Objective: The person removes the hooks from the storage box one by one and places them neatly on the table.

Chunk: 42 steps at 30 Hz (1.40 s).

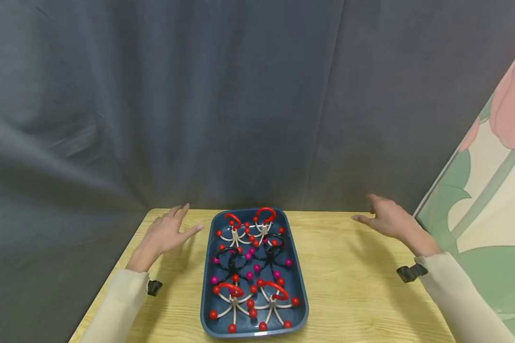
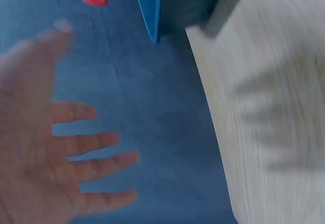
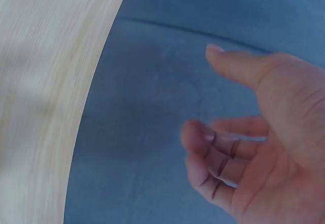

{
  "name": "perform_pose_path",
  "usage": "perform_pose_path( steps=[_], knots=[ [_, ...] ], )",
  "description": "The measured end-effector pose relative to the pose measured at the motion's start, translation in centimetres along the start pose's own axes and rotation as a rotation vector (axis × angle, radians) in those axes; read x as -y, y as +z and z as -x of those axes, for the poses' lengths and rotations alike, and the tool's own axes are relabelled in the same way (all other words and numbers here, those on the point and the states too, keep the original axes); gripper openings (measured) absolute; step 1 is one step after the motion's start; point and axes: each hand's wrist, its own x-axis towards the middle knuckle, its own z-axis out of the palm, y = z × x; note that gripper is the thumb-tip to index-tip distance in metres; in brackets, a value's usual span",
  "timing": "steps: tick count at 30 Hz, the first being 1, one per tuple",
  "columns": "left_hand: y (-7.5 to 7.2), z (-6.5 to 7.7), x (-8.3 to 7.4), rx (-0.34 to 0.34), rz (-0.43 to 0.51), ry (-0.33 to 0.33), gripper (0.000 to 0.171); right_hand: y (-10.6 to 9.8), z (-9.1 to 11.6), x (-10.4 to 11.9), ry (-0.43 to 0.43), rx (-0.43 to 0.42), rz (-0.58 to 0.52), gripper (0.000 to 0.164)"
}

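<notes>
My left hand (image 1: pixel 165 233) hovers over the table on the left of a blue tray (image 1: pixel 254 333), fingers spread and holding nothing. In the left wrist view its palm and straight fingers (image 2: pixel 96 168) show, apart from the tray's wall (image 2: pixel 188 5). My right hand (image 1: pixel 388 219) is raised above the table's far right part, well away from the tray. Its fingers hang loosely bent around nothing in the right wrist view. Inside the tray lie several claw-shaped pieces: white-legged ones (image 1: pixel 233 301) with red balls and red hooked handles, and black ones (image 1: pixel 271 256) with magenta balls.
The light wooden table (image 1: pixel 339 286) stretches to both sides of the tray. A dark grey-blue curtain (image 1: pixel 240 119) hangs right behind its far edge. To the right stands a floral-patterned panel (image 1: pixel 489 205). Each wrist carries a black device on a strap.
</notes>
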Motion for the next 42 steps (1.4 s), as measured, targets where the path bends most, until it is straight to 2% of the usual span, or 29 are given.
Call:
perform_pose_path(
  steps=[4,6,9,12,16,18,23,27,32,37,42],
  knots=[
    [0.1,0.9,-0.9,-0.070,0.029,0.041,0.073,-0.1,0.8,1.3,-0.064,-0.038,-0.046,0.055],
    [0.0,1.4,-1.5,-0.092,0.061,0.039,0.066,-0.1,1.1,2.0,-0.095,-0.068,-0.041,0.045],
    [-0.3,2.1,-2.2,-0.116,0.118,0.032,0.055,0.2,1.6,3.1,-0.132,-0.121,-0.034,0.038],
    [-0.5,2.9,-2.9,-0.146,0.150,0.035,0.036,0.6,2.1,4.3,-0.151,-0.161,-0.060,0.034],
    [-0.6,4.4,-3.5,-0.161,0.180,0.049,0.030,1.4,3.0,5.7,-0.173,-0.194,-0.114,0.031],
    [-0.5,5.2,-3.7,-0.157,0.205,0.044,0.031,1.8,3.4,6.3,-0.185,-0.198,-0.135,0.033],
    [-0.1,7.1,-4.5,-0.123,0.272,0.032,0.052,2.7,4.2,7.7,-0.192,-0.181,-0.198,0.041],
    [0.6,8.2,-5.2,-0.085,0.262,0.060,0.052,3.3,4.7,8.9,-0.201,-0.162,-0.249,0.047],
    [2.0,9.5,-5.9,-0.004,0.289,0.078,0.056,4.0,5.3,10.0,-0.233,-0.166,-0.253,0.044],
    [2.8,10.7,-6.5,0.100,0.318,0.033,0.075,4.4,5.9,11.1,-0.250,-0.158,-0.255,0.045],
    [3.3,12.0,-7.8,0.179,0.280,-0.030,0.098,4.3,6.4,12.5,-0.269,-0.148,-0.291,0.047]
  ],
)
